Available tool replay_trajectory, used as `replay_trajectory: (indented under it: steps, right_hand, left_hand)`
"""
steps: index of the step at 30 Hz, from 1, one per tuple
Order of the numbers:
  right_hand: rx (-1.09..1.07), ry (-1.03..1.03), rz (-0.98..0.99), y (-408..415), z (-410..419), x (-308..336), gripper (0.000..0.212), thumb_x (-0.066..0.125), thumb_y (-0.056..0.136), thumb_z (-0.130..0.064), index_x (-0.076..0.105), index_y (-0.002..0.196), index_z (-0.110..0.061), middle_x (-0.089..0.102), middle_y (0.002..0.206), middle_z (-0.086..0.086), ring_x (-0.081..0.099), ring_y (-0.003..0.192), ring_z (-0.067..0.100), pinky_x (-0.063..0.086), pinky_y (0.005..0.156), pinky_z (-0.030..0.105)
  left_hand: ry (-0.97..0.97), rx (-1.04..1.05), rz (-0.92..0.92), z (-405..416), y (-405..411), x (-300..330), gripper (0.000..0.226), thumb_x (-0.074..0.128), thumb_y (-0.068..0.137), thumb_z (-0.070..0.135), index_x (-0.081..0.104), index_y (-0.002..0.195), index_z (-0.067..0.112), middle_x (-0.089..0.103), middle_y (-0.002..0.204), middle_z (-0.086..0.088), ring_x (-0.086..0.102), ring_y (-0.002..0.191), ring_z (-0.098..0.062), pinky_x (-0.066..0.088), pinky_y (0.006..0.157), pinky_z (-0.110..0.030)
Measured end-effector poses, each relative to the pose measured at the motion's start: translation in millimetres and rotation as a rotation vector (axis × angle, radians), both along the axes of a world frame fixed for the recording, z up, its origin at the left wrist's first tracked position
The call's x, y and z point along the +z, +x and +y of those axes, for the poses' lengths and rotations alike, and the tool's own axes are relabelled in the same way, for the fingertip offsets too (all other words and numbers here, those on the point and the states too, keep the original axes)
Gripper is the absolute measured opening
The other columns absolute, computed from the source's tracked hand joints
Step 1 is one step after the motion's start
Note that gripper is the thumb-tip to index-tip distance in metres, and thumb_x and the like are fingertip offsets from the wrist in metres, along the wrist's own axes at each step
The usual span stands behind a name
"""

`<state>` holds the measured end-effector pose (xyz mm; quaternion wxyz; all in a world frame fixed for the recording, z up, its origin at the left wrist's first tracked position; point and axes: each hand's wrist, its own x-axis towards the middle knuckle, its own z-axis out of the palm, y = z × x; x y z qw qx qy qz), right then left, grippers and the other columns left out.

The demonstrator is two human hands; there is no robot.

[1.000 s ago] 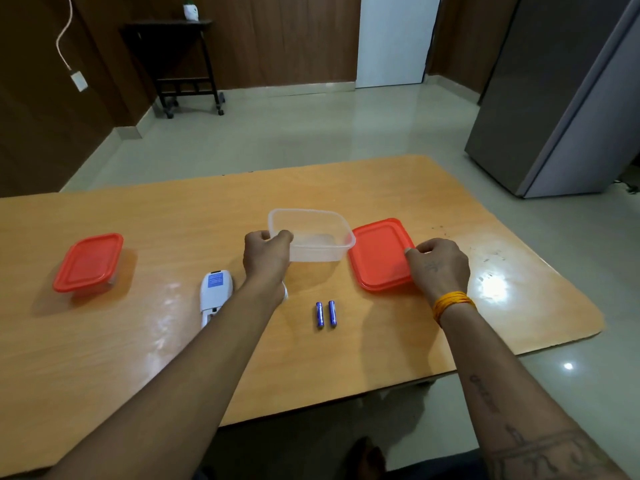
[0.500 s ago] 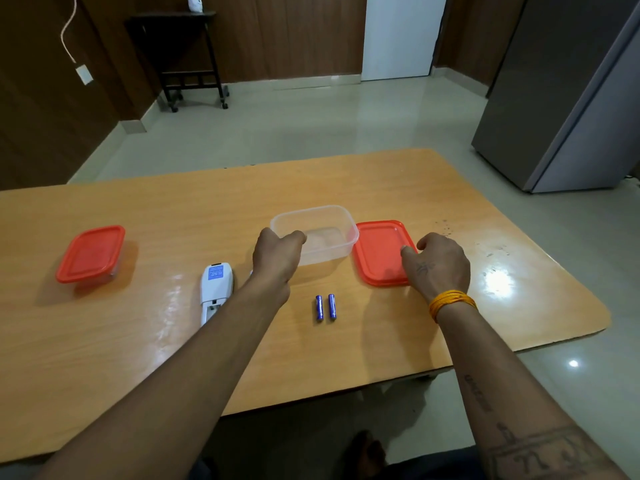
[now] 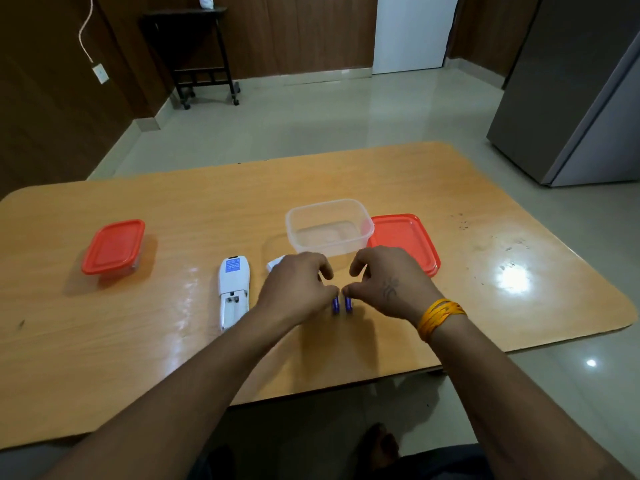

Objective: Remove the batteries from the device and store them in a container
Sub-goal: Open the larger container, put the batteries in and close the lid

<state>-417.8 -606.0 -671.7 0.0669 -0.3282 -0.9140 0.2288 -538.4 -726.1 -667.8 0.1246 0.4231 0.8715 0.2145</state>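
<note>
Two blue batteries, the left battery (image 3: 335,305) and the right battery (image 3: 348,304), lie side by side on the wooden table (image 3: 173,341). My left hand (image 3: 298,285) pinches the far end of the left one with curled fingers. My right hand (image 3: 388,285) does the same on the right one. The far ends of both batteries are hidden under my thumbs. The white device (image 3: 233,292) lies to the left with its battery bay open and facing up. Just beyond my hands stands an uncovered clear container (image 3: 329,226), its red lid (image 3: 403,240) flat beside it on the right.
A small white cover piece (image 3: 276,263) peeks out behind my left hand. A second container with a red lid on it (image 3: 114,247) stands at the table's left. A grey fridge (image 3: 571,98) and a dark side table (image 3: 194,46) stand on the floor beyond.
My left hand let go of the clear container and my right hand left the red lid. Both hands came back towards me onto the two batteries.
</note>
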Motion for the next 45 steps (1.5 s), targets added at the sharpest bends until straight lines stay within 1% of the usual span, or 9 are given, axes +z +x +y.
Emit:
replay_trajectory:
  steps: [8, 13, 16, 19, 23, 27, 34, 38, 45]
  right_hand:
    - [-0.057, 0.058, -0.071, -10.9, -3.2, -17.1, 0.020, 0.077, 0.085, -0.030, 0.076, 0.097, -0.015, 0.075, 0.099, 0.008, 0.066, 0.099, 0.029, 0.041, 0.069, 0.031]
    - [-0.090, 0.077, -0.109, -18.6, -7.4, -22.6, 0.020, 0.076, 0.081, -0.030, 0.074, 0.091, -0.013, 0.075, 0.092, 0.011, 0.069, 0.090, 0.034, 0.056, 0.070, 0.036]
    - [-0.084, 0.106, -0.106, -22.3, -8.1, -27.7, 0.025, 0.075, 0.082, -0.035, 0.073, 0.093, -0.012, 0.072, 0.095, 0.012, 0.068, 0.092, 0.037, 0.050, 0.067, 0.034]
    - [-0.108, 0.077, -0.078, -24.8, -5.6, -24.7, 0.029, 0.075, 0.079, -0.037, 0.068, 0.078, -0.009, 0.062, 0.073, 0.010, 0.061, 0.077, 0.038, 0.043, 0.060, 0.033]
    - [-0.233, -0.022, 0.165, -34.3, 5.1, -7.2, 0.030, 0.073, 0.074, -0.031, 0.067, 0.060, -0.005, 0.065, 0.059, 0.016, 0.063, 0.065, 0.038, 0.048, 0.054, 0.039]
    - [-0.300, 0.023, 0.308, -56.2, 16.8, 12.7, 0.018, 0.071, 0.078, -0.023, 0.073, 0.067, -0.009, 0.073, 0.070, 0.011, 0.068, 0.070, 0.033, 0.057, 0.061, 0.039]
    - [-0.201, 0.183, -0.020, -92.6, 44.7, 14.0, 0.008, 0.068, 0.083, -0.012, 0.063, 0.078, -0.008, 0.071, 0.092, 0.016, 0.057, 0.073, 0.037, 0.045, 0.062, 0.032]
    - [-0.140, 0.210, -0.130, -100.1, 53.5, 13.9, 0.016, 0.076, 0.088, -0.017, 0.063, 0.094, -0.011, 0.069, 0.109, 0.017, 0.057, 0.084, 0.036, 0.044, 0.068, 0.035]
    - [-0.164, 0.170, -0.027, -99.8, 54.6, 7.8, 0.006, 0.068, 0.082, -0.011, 0.069, 0.087, -0.007, 0.071, 0.093, 0.014, 0.059, 0.077, 0.037, 0.048, 0.065, 0.034]
  left_hand:
    - [-0.104, -0.032, 0.075, 8.9, 3.2, -20.1, 0.023, 0.074, 0.085, 0.042, 0.067, 0.091, 0.020, 0.071, 0.096, 0.000, 0.065, 0.093, -0.025, 0.044, 0.066, -0.031]
    - [-0.159, -0.051, 0.087, 11.5, 1.0, -22.2, 0.018, 0.074, 0.088, 0.034, 0.070, 0.086, 0.017, 0.073, 0.094, -0.005, 0.069, 0.091, -0.028, 0.052, 0.069, -0.033]
    - [-0.166, -0.047, 0.086, 12.1, -4.5, -22.1, 0.024, 0.074, 0.085, 0.037, 0.072, 0.083, 0.013, 0.073, 0.087, -0.005, 0.069, 0.088, -0.029, 0.054, 0.070, -0.034]
    - [-0.111, -0.012, 0.118, 12.3, -11.1, -14.2, 0.023, 0.074, 0.081, 0.038, 0.074, 0.077, 0.015, 0.072, 0.080, -0.002, 0.067, 0.084, -0.027, 0.046, 0.068, -0.032]
    - [0.078, 0.086, 0.093, 20.2, -23.0, 7.0, 0.020, 0.071, 0.074, 0.039, 0.075, 0.073, 0.020, 0.075, 0.076, 0.001, 0.069, 0.077, -0.025, 0.056, 0.066, -0.033]
    - [0.124, 0.134, 0.131, 39.5, -41.7, 22.4, 0.012, 0.070, 0.078, 0.031, 0.076, 0.078, 0.020, 0.074, 0.078, 0.001, 0.068, 0.075, -0.026, 0.056, 0.065, -0.032]
    - [-0.121, 0.096, 0.221, 76.8, -68.0, 20.4, 0.020, 0.072, 0.085, 0.018, 0.056, 0.072, 0.016, 0.055, 0.074, -0.002, 0.057, 0.071, -0.027, 0.037, 0.056, -0.028]
    - [-0.241, 0.042, 0.249, 93.9, -68.1, 21.3, 0.028, 0.068, 0.087, 0.011, 0.046, 0.071, 0.017, 0.048, 0.075, -0.002, 0.051, 0.068, -0.023, 0.043, 0.063, -0.031]
    - [-0.277, 0.012, 0.228, 97.9, -66.8, 18.0, 0.028, 0.067, 0.090, 0.013, 0.046, 0.072, 0.018, 0.051, 0.079, -0.003, 0.054, 0.075, -0.025, 0.044, 0.066, -0.033]
